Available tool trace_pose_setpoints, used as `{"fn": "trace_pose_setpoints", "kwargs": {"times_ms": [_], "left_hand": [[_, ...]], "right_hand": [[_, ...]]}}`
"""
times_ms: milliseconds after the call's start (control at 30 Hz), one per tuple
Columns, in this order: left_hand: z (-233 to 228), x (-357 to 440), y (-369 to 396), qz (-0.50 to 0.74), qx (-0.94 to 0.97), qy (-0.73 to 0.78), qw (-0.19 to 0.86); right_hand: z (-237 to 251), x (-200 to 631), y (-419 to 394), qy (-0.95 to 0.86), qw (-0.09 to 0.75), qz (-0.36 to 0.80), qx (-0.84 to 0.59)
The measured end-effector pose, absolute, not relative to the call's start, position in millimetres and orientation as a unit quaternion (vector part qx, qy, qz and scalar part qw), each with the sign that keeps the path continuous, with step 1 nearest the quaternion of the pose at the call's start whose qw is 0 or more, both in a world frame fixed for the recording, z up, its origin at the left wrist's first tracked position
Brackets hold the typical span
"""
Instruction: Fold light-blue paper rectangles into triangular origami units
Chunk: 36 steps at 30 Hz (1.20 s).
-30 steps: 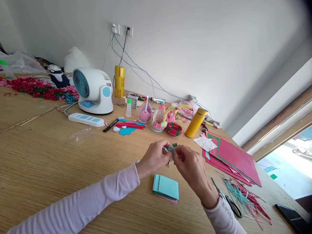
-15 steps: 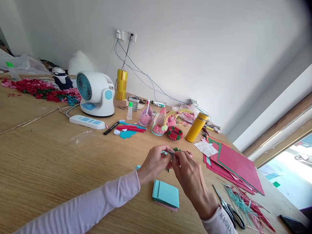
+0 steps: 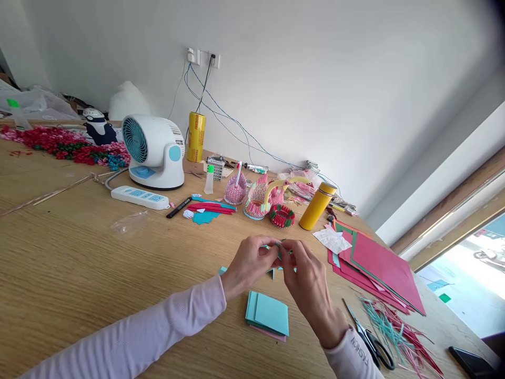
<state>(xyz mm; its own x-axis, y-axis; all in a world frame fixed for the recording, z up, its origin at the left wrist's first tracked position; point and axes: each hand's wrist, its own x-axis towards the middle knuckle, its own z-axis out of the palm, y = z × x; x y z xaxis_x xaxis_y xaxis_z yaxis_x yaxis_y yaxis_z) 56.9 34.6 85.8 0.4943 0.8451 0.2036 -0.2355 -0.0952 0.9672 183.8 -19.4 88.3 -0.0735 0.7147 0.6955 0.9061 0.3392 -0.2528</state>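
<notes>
Teal paper pinched between your left grip and right grip
They hide most of its shape; on the worktop, a teal stack sits at six o'clock, a phone at four, cut off by the frame.

On a wooden table, a white desk fan with blue grille behind a white rectangular power strip; nearer a pale wall, a yellow printed cylinder. Farther right, a yellow cylindrical flask; at lower right, a flat black phone.
</notes>
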Motion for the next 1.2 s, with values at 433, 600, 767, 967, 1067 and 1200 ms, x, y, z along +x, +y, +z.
{"fn": "trace_pose_setpoints", "kwargs": {"times_ms": [433,600,767,967,1067,1200], "left_hand": [[97,55,34,0.439,0.600,0.289,0.603],[94,51,34,0.422,0.663,0.261,0.560],[90,50,36,0.415,0.720,0.256,0.494],[87,51,37,0.404,0.714,0.237,0.520],[89,51,39,0.387,0.662,0.213,0.605],[97,49,40,0.396,0.585,0.229,0.669]], "right_hand": [[100,184,-26,-0.718,0.410,-0.096,-0.555],[106,189,-23,-0.689,0.434,0.005,-0.580],[108,188,-25,-0.691,0.387,-0.033,-0.610],[108,182,-31,-0.707,0.312,-0.141,-0.619],[108,182,-29,-0.707,0.357,-0.099,-0.603],[112,186,-27,-0.682,0.423,-0.021,-0.596]]}}
